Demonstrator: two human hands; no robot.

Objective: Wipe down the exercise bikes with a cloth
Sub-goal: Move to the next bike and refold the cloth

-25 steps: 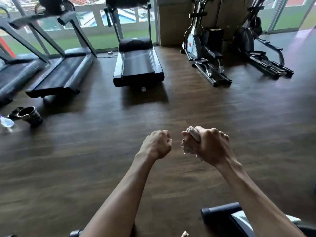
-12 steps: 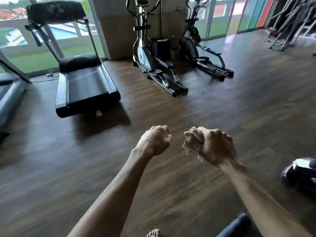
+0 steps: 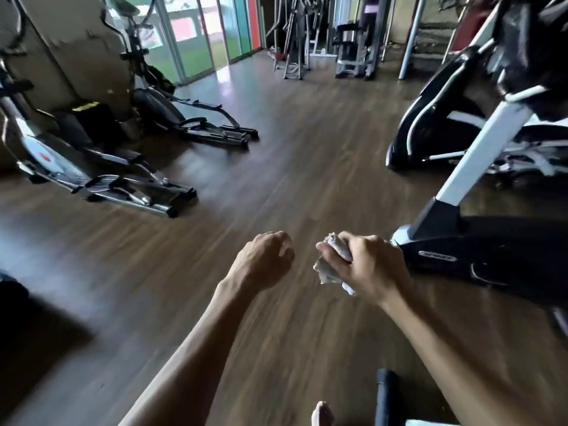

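My right hand (image 3: 367,267) grips a crumpled whitish cloth (image 3: 332,269) in front of me, above the wooden floor. Just left of it, my left hand (image 3: 264,259) is curled into a fist and holds nothing. A black and white exercise bike (image 3: 479,241) stands at the right, its base close beside my right hand and its white post rising toward the top right. A second black bike (image 3: 430,121) stands behind it. Neither hand touches a bike.
Two elliptical trainers (image 3: 101,179) (image 3: 184,118) stand at the left near a wall. Weight machines and racks (image 3: 353,41) line the back. Glass doors (image 3: 199,35) sit at the top centre. A dark bar (image 3: 385,395) and my bare foot (image 3: 322,413) show at the bottom edge.
The view has swung right: the treadmills have left the frame, the ellipticals moved to the left, and the exercise bikes came in at the right. Both hands keep their grip and spacing.
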